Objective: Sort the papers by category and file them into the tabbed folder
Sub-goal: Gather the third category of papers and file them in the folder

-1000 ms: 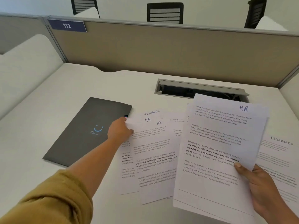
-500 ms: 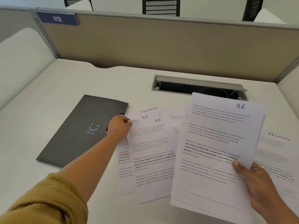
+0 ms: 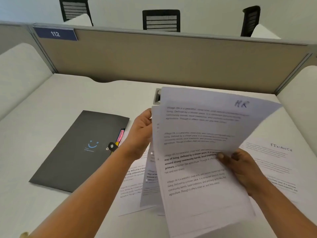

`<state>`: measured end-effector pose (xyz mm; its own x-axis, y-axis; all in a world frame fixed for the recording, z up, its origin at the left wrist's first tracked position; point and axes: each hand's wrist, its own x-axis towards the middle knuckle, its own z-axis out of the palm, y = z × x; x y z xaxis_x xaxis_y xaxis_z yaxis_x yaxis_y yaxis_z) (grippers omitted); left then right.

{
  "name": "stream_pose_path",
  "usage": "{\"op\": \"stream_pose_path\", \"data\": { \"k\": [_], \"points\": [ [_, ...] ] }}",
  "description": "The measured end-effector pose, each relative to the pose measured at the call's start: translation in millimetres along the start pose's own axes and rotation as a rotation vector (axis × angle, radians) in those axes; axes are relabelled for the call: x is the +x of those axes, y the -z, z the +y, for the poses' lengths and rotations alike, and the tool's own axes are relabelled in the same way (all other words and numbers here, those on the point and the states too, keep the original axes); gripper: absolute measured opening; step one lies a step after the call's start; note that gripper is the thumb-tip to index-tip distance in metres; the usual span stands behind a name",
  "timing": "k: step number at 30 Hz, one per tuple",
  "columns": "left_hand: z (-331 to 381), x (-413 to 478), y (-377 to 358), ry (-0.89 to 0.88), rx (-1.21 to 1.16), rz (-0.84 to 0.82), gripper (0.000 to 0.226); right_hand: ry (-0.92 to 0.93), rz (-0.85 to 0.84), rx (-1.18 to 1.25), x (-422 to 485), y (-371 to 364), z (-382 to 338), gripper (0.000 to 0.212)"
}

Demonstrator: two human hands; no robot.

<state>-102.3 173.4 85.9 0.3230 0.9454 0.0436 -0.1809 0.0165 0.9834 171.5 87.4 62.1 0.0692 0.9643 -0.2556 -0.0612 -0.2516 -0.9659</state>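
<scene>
The HR papers (image 3: 197,152) are held up over the worktop (image 3: 85,93), long axis running away from the person, heading at the far end. The right hand (image 3: 243,167) pinches their right edge, thumb on top; the left hand (image 3: 141,133) curls round the left edge. The tabbed folder (image 3: 77,152) lies closed to the left, set diagonally. A FINANCE sheet (image 3: 274,162) lies flat to the right.

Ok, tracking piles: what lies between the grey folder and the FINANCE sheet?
Head view: loose printed sheets on the desk, and above them the HR stack held by the left hand and right hand.
</scene>
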Motion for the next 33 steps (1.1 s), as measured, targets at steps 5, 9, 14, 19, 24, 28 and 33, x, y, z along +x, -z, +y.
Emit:
{"op": "stream_pose_path", "data": {
  "k": [5, 9, 14, 19, 24, 28, 33],
  "points": [
    [26, 2, -22, 0.055, -0.171, 0.108, 0.021, 0.039, -0.030, 0.138, 5, -8, -11, 0.030],
    [21, -8, -23, 0.251, -0.475, 0.014, 0.042, 0.040, 0.033, 0.184, 2, -8, -8, 0.027],
    [-7, -38, -34, 0.333, -0.298, 0.018, 0.039, 0.080, 0.084, 0.150, -7, -9, -4, 0.040],
    [-10, -48, -49, 0.316, -0.219, 0.141, 0.026, 0.008, 0.091, 0.038, -12, -6, -7, 0.029],
    [2, -44, -48, 0.322, -0.205, 0.132, 0.026, 0.069, 0.092, -0.082, -13, 2, -25, 0.025],
    [-3, -42, -48, 0.463, -0.149, 0.167, 0.021, -0.054, 0.012, 0.055, -11, 4, -17, 0.027],
    [-14, -42, -46, 0.486, -0.099, 0.290, 0.019, -0.271, -0.096, 0.095, -15, 1, 2, 0.032]
  ]
}}
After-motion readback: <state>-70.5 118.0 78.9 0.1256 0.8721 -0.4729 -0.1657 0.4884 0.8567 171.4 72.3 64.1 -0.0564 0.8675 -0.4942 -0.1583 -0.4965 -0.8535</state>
